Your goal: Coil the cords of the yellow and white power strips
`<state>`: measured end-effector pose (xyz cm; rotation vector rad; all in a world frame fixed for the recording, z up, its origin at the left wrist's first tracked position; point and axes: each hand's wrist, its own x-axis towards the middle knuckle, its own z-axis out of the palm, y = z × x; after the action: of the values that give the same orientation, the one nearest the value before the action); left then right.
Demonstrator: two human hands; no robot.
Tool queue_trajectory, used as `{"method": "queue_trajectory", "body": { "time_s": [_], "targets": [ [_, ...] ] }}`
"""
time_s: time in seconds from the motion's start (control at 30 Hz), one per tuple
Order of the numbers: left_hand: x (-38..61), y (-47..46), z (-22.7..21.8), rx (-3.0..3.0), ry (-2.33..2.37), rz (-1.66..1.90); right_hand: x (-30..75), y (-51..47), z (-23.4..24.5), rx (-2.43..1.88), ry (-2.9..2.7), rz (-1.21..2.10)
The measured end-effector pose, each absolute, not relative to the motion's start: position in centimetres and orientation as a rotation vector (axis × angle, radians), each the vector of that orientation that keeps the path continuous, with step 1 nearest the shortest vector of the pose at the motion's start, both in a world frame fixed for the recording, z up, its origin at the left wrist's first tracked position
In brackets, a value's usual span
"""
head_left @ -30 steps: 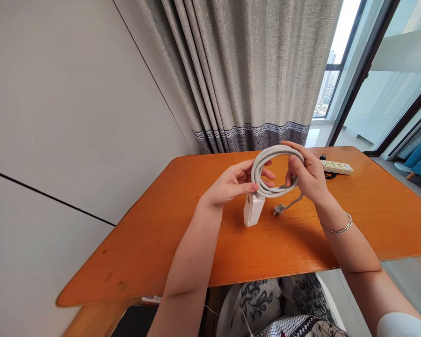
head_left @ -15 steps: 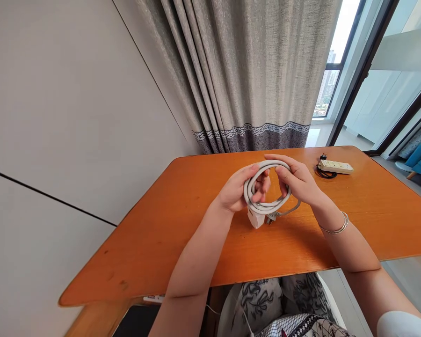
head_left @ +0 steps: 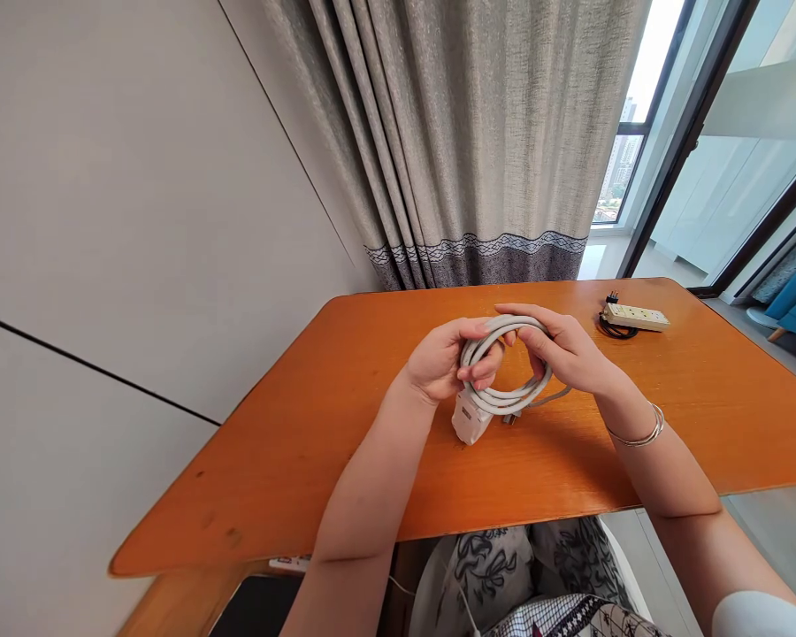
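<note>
A white power cord (head_left: 508, 402) is wound into a ring of several loops, held up just over the orange-brown table. My left hand (head_left: 447, 358) grips the ring's left side, thumb on top and fingers curled through the middle. On the right side, my right hand (head_left: 561, 345) is closed around the loops, its fingers reaching over the top. Below the ring hangs a white block (head_left: 470, 420), apparently the cord's socket end. Partly hidden behind the lower loops is the plug (head_left: 511, 418), with a stretch of cord running from it toward my right hand.
At the table's (head_left: 292, 442) far right lies a cream power strip (head_left: 637, 317) with its black cord (head_left: 616, 329) bundled beside it. A grey curtain (head_left: 478, 141) hangs behind the table's far edge, and a pale wall (head_left: 139, 221) borders the left.
Both hands and the coil have dropped slightly. The white block has swung left and shows more of its face. My left fingers have curled tighter round the loops.
</note>
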<state>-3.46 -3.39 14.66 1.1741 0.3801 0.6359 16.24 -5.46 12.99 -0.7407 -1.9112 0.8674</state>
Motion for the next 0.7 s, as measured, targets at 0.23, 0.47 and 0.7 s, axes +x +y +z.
{"method": "queue_trajectory", "body": {
  "time_s": [0.23,0.47,0.7],
  "targets": [
    [-2.1,-4.8,14.6,1.167,0.478,0.767,16.9,-4.9,12.9,-0.665,-1.872,1.002],
    [-1.9,-5.2,15.6,0.975,0.559,0.943,16.6,-3.4,12.2,-0.483,-1.744,1.118],
    [-1.6,-5.6,16.7,0.78,0.604,1.232,16.1,-2.6,11.2,-0.727,-1.734,0.979]
  ]
}}
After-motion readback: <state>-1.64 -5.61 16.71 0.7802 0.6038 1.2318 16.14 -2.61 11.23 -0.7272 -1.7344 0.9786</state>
